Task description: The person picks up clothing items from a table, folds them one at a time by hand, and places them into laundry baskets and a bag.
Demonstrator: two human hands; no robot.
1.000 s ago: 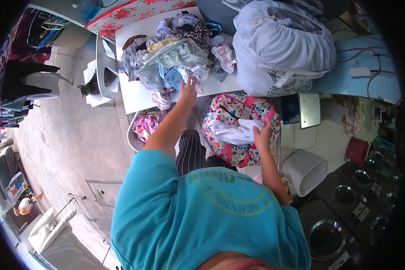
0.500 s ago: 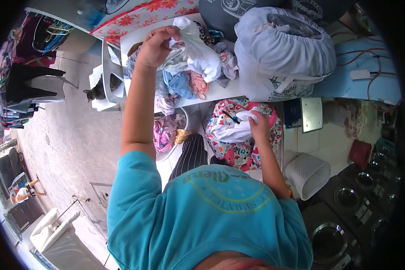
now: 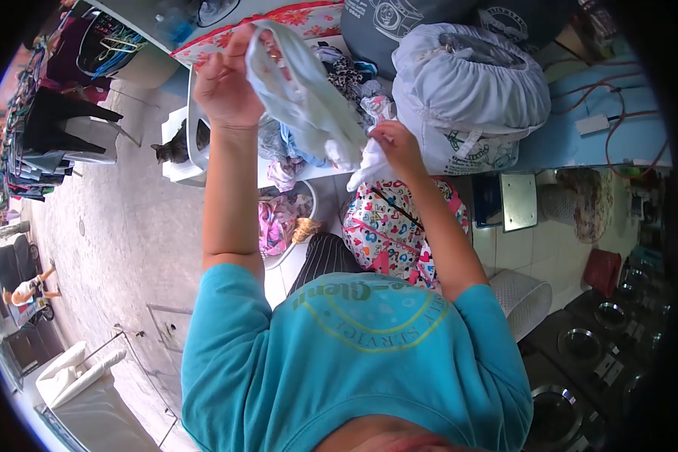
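Observation:
Raised at the upper left, my left hand (image 3: 230,83) holds a white garment (image 3: 297,87) by its top edge, and the garment hangs slanting down to the right. My right hand (image 3: 399,148) pinches a white cloth (image 3: 368,166) above a heart-patterned bag (image 3: 380,226). The lower end of the garment comes close to this cloth; whether they touch I cannot tell. Behind the garment, a pile of mixed clothes (image 3: 344,79) lies on a white table (image 3: 264,175), partly hidden. A pink garment (image 3: 282,173) hangs at the table's front edge.
A stuffed white laundry bag (image 3: 471,83) stands right of the pile, with dark bags (image 3: 399,26) behind. A basket (image 3: 309,197) of pink clothes is below the table. A cat (image 3: 175,147) lies at the left. White basket (image 3: 521,301) and round-door machines (image 3: 580,344) are at the right.
My left hand has moved slightly up and left with the white garment, after lifting it off the pile. My right hand has risen from the patterned bag, taking the white cloth up with it.

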